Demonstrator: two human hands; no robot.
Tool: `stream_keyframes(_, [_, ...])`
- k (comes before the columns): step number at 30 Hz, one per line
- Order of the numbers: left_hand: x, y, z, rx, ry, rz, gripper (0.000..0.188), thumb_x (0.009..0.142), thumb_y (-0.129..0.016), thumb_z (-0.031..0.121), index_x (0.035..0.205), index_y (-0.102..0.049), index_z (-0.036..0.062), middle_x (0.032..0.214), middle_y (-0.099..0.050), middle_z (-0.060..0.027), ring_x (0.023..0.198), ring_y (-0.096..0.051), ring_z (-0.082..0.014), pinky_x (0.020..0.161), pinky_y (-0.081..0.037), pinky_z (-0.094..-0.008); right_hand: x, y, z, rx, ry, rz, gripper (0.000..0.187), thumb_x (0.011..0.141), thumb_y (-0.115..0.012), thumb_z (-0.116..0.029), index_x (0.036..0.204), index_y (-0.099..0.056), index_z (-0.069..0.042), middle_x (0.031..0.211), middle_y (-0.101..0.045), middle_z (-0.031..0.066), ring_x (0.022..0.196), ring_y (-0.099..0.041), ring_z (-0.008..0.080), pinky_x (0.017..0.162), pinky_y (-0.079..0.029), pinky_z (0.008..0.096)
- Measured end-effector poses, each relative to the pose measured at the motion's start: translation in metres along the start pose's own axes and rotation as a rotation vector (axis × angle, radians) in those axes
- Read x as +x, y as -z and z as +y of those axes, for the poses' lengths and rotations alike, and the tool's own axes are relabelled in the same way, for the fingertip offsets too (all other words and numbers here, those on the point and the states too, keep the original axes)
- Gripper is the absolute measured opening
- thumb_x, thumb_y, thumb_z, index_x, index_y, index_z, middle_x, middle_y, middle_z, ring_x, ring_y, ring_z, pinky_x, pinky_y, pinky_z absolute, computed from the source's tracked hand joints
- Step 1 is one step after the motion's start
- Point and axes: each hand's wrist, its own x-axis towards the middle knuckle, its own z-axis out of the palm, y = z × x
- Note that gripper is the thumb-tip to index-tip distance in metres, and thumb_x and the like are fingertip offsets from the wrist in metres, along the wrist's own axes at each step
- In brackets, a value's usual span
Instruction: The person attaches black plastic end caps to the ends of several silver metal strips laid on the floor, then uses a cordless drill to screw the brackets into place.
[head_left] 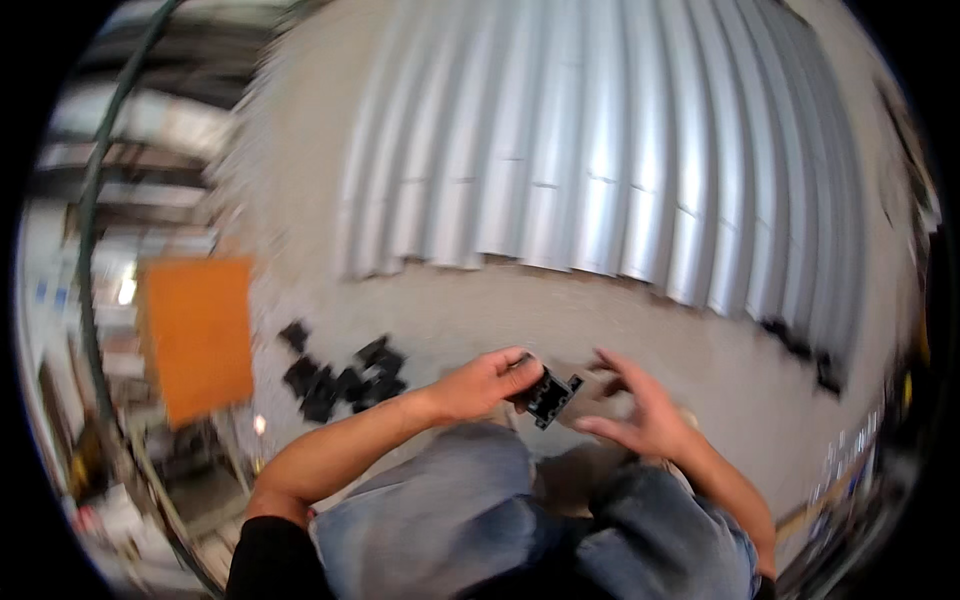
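Observation:
My left hand [488, 384] grips a small black piece with a flanged end [547, 397], its thumb lying across the top. Light spots or holes show along the flange; its exact kind is not clear. Just to the right of it, my right hand [640, 408] is held with thumb and fingers apart, nothing between them. A gap separates the right fingertips from the black piece. Both hands are above my bent knees in blue jeans [430, 490].
Several similar black pieces [318, 385] lie in a loose pile on the grey floor [480, 320] to the left. Long silvery corrugated or tubular metal lengths [600, 150] lie side by side ahead. More black pieces [828, 374] touch their right end. An orange panel [200, 335] stands at left.

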Motion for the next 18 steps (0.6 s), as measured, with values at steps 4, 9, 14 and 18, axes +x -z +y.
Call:
stream_keyframes(4, [0.062, -0.053, 0.042, 0.039, 0.212, -0.075, 0.037, 0.118, -0.051, 0.039, 0.136, -0.058, 0.0078, 0.111, -0.071, -0.0032, 0.096, -0.066, -0.0121, 0.087, -0.057, -0.0310, 0.000, 0.015, 0.007, 0.038, 0.168, 0.114, 0.080, 0.088, -0.093, -0.032, 0.153, -0.055, -0.005, 0.141, -0.064, 0.0180, 0.121, -0.067, 0.0318, 0.103, -0.055, 0.0426])
stream_keyframes(9, [0.109, -0.121, 0.059, 0.173, 0.313, -0.046, 0.030, 0.116, -0.055, 0.023, 0.141, -0.054, 0.0060, 0.113, -0.071, -0.0071, 0.092, -0.069, -0.0140, 0.084, -0.060, -0.0319, -0.071, 0.029, 0.057, 0.405, -0.039, 0.360, 0.082, 0.090, -0.092, -0.019, 0.159, -0.049, -0.006, 0.144, -0.062, 0.0149, 0.128, -0.064, 0.0239, 0.102, -0.056, 0.0382])
stream_keyframes(14, [0.159, -0.161, 0.024, -0.053, 0.374, -0.186, 0.025, 0.115, -0.051, 0.017, 0.137, -0.059, 0.0080, 0.111, -0.071, -0.0067, 0.094, -0.070, -0.0162, 0.086, -0.061, -0.0346, -0.102, 0.020, 0.062, 1.028, 0.050, 0.634, 0.106, 0.087, -0.091, 0.000, 0.172, -0.027, -0.006, 0.154, -0.048, 0.0133, 0.133, -0.060, 0.0207, 0.105, -0.056, 0.0348])
stream_keyframes(18, [0.178, -0.182, 0.000, -0.304, 0.438, -0.276, 0.023, 0.115, -0.049, 0.017, 0.130, -0.065, 0.0109, 0.114, -0.071, -0.0055, 0.102, -0.067, -0.0176, 0.089, -0.057, -0.0396, -0.108, 0.029, 0.082, 1.123, 0.047, 0.732, 0.105, 0.086, -0.088, 0.006, 0.172, -0.027, -0.005, 0.156, -0.047, 0.0155, 0.134, -0.058, 0.0204, 0.104, -0.056, 0.0353])
